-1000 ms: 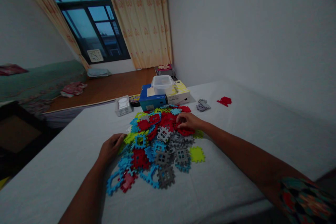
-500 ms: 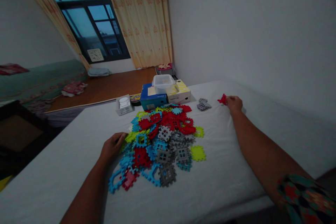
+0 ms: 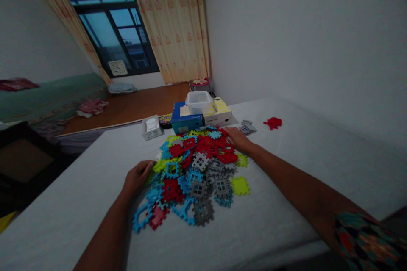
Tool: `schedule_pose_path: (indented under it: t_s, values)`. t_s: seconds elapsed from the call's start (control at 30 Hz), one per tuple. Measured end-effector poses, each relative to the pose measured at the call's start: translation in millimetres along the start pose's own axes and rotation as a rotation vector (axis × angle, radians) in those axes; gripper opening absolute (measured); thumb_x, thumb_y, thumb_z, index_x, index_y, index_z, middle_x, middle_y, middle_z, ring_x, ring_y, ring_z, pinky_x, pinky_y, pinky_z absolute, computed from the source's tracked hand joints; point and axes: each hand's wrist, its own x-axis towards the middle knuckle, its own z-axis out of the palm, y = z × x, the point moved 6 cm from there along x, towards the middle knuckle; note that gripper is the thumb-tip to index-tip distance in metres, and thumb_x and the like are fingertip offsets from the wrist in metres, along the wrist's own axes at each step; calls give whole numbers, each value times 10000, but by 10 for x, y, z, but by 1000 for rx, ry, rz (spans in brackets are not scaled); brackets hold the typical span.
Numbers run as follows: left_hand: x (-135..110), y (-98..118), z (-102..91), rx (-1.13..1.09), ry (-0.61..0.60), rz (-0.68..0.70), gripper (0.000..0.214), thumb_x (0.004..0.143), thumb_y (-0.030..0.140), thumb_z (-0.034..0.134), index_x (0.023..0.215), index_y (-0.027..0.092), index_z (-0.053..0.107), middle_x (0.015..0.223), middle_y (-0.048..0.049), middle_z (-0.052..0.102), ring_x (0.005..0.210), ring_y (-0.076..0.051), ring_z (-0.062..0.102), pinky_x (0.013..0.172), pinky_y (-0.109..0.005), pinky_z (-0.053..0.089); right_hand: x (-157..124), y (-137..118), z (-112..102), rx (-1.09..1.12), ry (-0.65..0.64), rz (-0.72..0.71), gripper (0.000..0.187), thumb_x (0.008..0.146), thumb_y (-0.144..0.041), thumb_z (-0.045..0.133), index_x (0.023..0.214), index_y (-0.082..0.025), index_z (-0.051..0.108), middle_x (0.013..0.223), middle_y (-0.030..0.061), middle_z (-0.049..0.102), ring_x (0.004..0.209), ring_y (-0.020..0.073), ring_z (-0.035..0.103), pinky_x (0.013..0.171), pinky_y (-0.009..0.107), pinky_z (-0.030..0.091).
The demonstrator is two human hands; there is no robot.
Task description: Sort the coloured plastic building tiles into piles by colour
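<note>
A heap of plastic interlocking tiles point(image 3: 200, 163) in red, blue, grey and lime green lies on the white-covered surface. My left hand point(image 3: 138, 175) rests against the heap's left edge by the lime tiles. Its fingers are curled, and what they hold, if anything, is hidden. At the heap's far right side my right hand point(image 3: 238, 139) reaches over the red tiles point(image 3: 227, 158), fingers stretched out and partly hidden; I see nothing held in it. Apart from the heap lie a small group of grey tiles point(image 3: 248, 126) and a small group of red tiles point(image 3: 273, 123).
Behind the heap stand a blue box point(image 3: 182, 123) and a yellow-and-white box point(image 3: 219, 112), with a clear plastic container point(image 3: 199, 100) on top. A small white box point(image 3: 151, 128) and a dark round tin point(image 3: 165, 121) are left of them. A wall point(image 3: 302, 42) rises on the right.
My right hand has let go of the red tile beside the wall and moved left to the heap. The red tile stays lying there. My left hand has stayed in place.
</note>
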Motion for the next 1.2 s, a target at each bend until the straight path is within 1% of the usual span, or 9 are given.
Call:
schedule_pose_path:
  t_s: [0.17, 0.27, 0.4, 0.5, 0.67, 0.83, 0.93, 1.07, 1.2]
  values:
    - [1, 4, 5, -12, 20, -1, 578, 793, 678, 424, 919, 208, 736, 984, -72, 768, 933, -249, 701, 871, -336, 537, 15, -22, 43, 1, -25, 12, 363, 935, -352, 605, 1251, -173, 586, 1249, 102, 601, 1069, 232, 611, 904, 442, 529]
    - [14, -7, 12, -21, 5, -9, 590, 797, 684, 420, 933, 205, 736, 1004, -77, 765, 945, -250, 700, 873, -337, 532, 20, 20, 57, 14, -40, 15, 342, 888, -255, 638, 1227, -206, 643, 1219, 109, 652, 1124, 259, 601, 993, 444, 469]
    - [11, 5, 11, -13, -2, -19, 638, 781, 736, 411, 924, 206, 736, 1020, -83, 762, 966, -258, 692, 893, -357, 524, 12, 78, 96, 15, -2, 41, 417, 831, -133, 616, 1239, -206, 655, 1257, 126, 653, 1182, 265, 575, 1035, 439, 418]
    - [-17, 63, 36, -31, -13, -5, 668, 796, 748, 395, 965, 194, 728, 1051, -88, 751, 998, -254, 680, 931, -364, 510, 25, 88, 119, -20, 8, 54, 413, 846, -133, 590, 1253, -179, 637, 1272, 136, 644, 1162, 255, 580, 1015, 407, 413]
    - [-55, 218, 122, -74, -60, 82, 651, 834, 719, 397, 1049, 188, 708, 1127, -98, 712, 1088, -261, 638, 1021, -402, 464, 50, 17, 117, -199, -101, 58, 264, 901, -183, 546, 1120, -168, 693, 1090, 120, 716, 981, 239, 618, 909, 335, 420]
    - [-93, 264, 215, -169, -139, 115, 711, 799, 718, 495, 1221, 164, 639, 1258, -130, 638, 1209, -293, 574, 1084, -442, 424, 44, -124, 15, -293, -63, 35, 383, 920, -168, 473, 1256, -191, 657, 1013, 122, 738, 902, 234, 632, 800, 299, 431]
    - [-114, 229, 260, -198, -165, 92, 767, 757, 710, 573, 1307, 175, 588, 1368, -135, 566, 1288, -308, 520, 1121, -445, 388, 61, -141, -24, -209, 6, 108, 380, 911, -204, 483, 1239, -211, 675, 1016, 93, 751, 875, 221, 660, 783, 283, 449]
    - [-118, 204, 299, -187, -188, 93, 801, 722, 681, 637, 1335, 170, 568, 1400, -148, 540, 1320, -330, 491, 1136, -469, 362, 98, -137, -10, -37, 83, 220, 390, 840, -242, 528, 1182, -212, 715, 957, 66, 767, 800, 220, 685, 753, 288, 479]
    - [-115, 218, 295, -184, -179, 99, 778, 722, 673, 639, 1326, 186, 586, 1375, -131, 569, 1311, -351, 494, 1118, -495, 378, 128, -150, 76, 362, 116, 330, 352, 728, -249, 575, 1025, -210, 758, 767, 22, 750, 706, 207, 671, 641, 271, 493]
